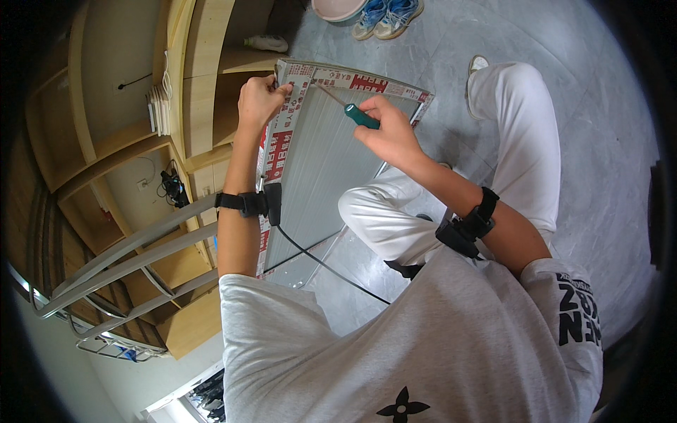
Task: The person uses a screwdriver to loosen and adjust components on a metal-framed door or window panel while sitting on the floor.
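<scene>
A screwdriver (362, 116) with a dark green handle is gripped in my right hand (392, 132). Its thin shaft points up and left, and the tip reaches the frame near the top left corner of a grey panel (321, 155). Red and white printed film covers the panel's frame (281, 151). At that same corner my left hand (262, 101) is closed on the outer edge, fingers bent and pinched together. Whether a small part sits between those fingers is hidden. The panel stands tilted in front of me, beside my bent knee.
Wooden shelving (201, 106) rises on the left, with a metal rail (134, 247) in front of it. Blue and white shoes (395, 15) and a pink basin (338, 7) lie on the grey tiled floor (599, 176) beyond the panel. A black cable (324, 262) hangs from my left arm strap.
</scene>
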A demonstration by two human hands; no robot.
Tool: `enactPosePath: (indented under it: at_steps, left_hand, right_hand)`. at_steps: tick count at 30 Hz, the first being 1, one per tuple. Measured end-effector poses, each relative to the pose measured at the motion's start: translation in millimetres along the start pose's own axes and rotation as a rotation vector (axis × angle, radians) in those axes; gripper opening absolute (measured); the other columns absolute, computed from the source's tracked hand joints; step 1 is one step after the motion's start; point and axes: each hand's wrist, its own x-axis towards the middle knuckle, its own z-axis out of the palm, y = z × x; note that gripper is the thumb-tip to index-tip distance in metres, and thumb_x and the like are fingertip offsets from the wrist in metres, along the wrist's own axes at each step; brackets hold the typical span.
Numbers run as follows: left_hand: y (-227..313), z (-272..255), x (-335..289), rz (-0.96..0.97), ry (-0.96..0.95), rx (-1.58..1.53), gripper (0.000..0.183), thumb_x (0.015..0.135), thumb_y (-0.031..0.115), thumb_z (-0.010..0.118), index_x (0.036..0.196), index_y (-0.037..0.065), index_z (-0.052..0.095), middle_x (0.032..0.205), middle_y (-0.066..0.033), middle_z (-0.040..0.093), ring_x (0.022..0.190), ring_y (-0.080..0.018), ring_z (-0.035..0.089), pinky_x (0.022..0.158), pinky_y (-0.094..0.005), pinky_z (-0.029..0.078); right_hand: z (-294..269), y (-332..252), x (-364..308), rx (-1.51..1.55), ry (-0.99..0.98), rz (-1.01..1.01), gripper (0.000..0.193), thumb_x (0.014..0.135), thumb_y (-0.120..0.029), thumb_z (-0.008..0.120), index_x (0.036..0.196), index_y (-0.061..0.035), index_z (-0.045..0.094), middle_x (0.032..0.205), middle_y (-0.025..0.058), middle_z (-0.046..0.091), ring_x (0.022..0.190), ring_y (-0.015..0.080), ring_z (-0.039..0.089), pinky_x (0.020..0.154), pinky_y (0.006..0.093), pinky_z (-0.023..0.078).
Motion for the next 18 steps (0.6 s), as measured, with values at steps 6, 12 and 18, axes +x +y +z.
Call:
enactPosePath:
  at_steps: [6,12,18]
  left_hand:
    - [2.5,-1.5,-1.6,-0.012,0.022,-0.063,0.031,0.073,0.027,0.073,0.070,-0.002,0.062,0.054,-0.0182,0.054,0.053,-0.0333,0.053,0.056,-0.0403,0.043]
    - [7.3,-2.1,-0.5,-0.016,0.011,-0.039,0.031,0.074,0.028,0.073,0.071,-0.001,0.063,0.055,-0.0187,0.054,0.054,-0.0341,0.054,0.057,-0.0404,0.044]
    - [2.2,-2.3,-1.5,-0.002,0.027,-0.033,0.031,0.074,0.029,0.073,0.071,-0.001,0.063,0.055,-0.0184,0.054,0.055,-0.0339,0.055,0.057,-0.0405,0.044]
  right_hand:
    - [0.5,5.3,3.0,0.022,-0.007,-0.004,0.034,0.071,-0.013,0.065,0.100,0.0002,0.055,0.090,0.0185,0.067,0.081,0.0297,0.065,0.072,0.0357,0.050]
    - [-3.4,3.6,1.8,0.052,-0.008,-0.008,0.032,0.072,-0.012,0.065,0.099,0.0006,0.055,0.091,0.0175,0.067,0.083,0.0276,0.066,0.073,0.0342,0.049]
    - [-1.0,4.0,1.4,0.041,-0.009,-0.008,0.033,0.072,-0.012,0.065,0.100,0.0009,0.055,0.091,0.0176,0.067,0.082,0.0275,0.066,0.073,0.0346,0.050]
